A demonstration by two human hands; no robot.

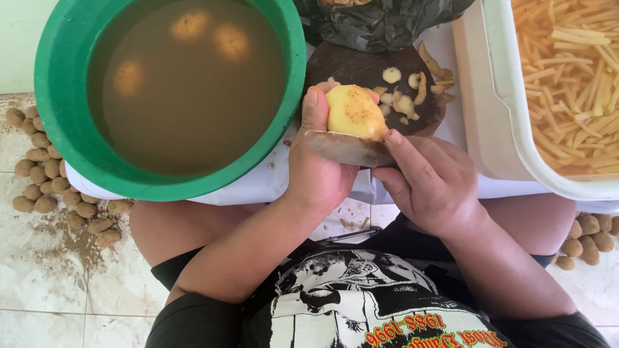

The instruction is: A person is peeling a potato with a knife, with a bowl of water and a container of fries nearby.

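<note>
seen from above, looking down over a black printed shirt (361,309) and bare knees. just beyond, left hand (319,171) curled around a peeled yellow potato (354,113), thumb up along its left side. right hand (432,183) closed on the handle of a knife (348,148), forefinger stretched along the top, broad dull blade lying flat under the potato and touching it. potato held in the air above the near edge of a white-covered bench (271,183). past the hands, a round dark chopping board (367,71) scattered with pale peelings and trimmings. to the left on the bench, a big green bowl (61,122) of murky brown water with three peeled potatoes showing just under the surface. to the right, a white tub (496,109) heaped with raw cut chips. at the far edge, a crumpled black plastic bag (387,22). on the tiled floor (45,283), unpeeled muddy potatoes (39,174) piled at far left with loose dirt, more at far right.
</note>
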